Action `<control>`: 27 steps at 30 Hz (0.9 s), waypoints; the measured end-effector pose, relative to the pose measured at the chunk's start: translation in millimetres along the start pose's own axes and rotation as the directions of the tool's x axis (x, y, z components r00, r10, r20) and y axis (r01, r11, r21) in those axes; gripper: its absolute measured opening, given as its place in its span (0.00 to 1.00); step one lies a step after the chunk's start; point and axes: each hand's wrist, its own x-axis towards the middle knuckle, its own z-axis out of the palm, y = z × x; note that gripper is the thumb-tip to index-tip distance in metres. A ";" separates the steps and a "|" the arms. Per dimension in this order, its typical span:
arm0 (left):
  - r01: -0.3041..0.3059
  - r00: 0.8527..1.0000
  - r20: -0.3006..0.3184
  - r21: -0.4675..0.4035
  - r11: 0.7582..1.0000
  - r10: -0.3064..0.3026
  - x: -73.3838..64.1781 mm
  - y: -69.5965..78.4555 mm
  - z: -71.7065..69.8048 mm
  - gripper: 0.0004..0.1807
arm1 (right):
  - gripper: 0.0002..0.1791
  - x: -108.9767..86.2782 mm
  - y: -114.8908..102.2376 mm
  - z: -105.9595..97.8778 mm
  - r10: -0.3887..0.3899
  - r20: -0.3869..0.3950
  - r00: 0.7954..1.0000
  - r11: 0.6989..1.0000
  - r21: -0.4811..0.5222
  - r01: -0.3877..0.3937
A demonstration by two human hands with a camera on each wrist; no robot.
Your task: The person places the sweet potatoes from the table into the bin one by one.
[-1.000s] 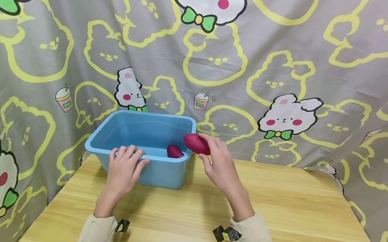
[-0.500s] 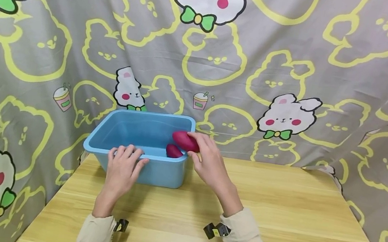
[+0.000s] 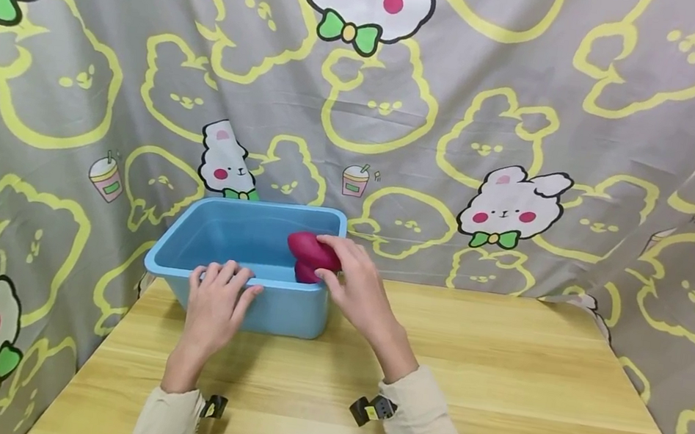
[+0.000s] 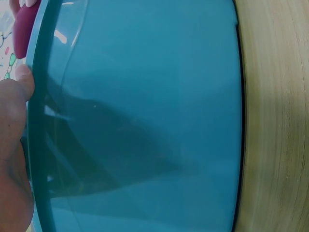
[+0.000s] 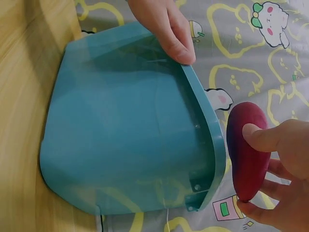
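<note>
My right hand holds a reddish-purple sweet potato between thumb and fingers, over the right end of a blue plastic bin. In the right wrist view, the thumb lies on one side of the held sweet potato, which hangs above the rim. A second sweet potato lies inside the bin at its right end, partly covered by the held one in the head view. My left hand grips the bin's near rim, fingers bent over it; in the left wrist view its thumb is at the rim.
The bin stands on a wooden table, toward its back left. Behind and beside the table hangs a grey curtain printed with rabbits and yellow outlines. Each sleeved forearm carries a small black wrist camera.
My right hand has moved left, carrying the sweet potato from beyond the bin's right edge to over its inside, above the other one. The left hand keeps its place on the rim.
</note>
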 end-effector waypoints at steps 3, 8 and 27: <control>0.006 1.000 0.003 0.000 1.000 -0.006 0.0 0.1 -1.0 0.14 | 0.29 2.4 -1.8 3.6 0.005 -0.005 1.000 1.000 0.005 -0.005; 0.006 1.000 0.001 0.000 1.000 -0.006 0.0 0.2 -1.4 0.14 | 0.29 6.1 -3.0 8.2 0.005 0.000 1.000 1.000 0.002 -0.005; 0.012 1.000 0.028 0.017 1.000 -0.012 2.1 1.6 -1.4 0.15 | 0.25 15.3 -2.8 17.7 -0.039 0.044 0.998 0.999 -0.024 0.040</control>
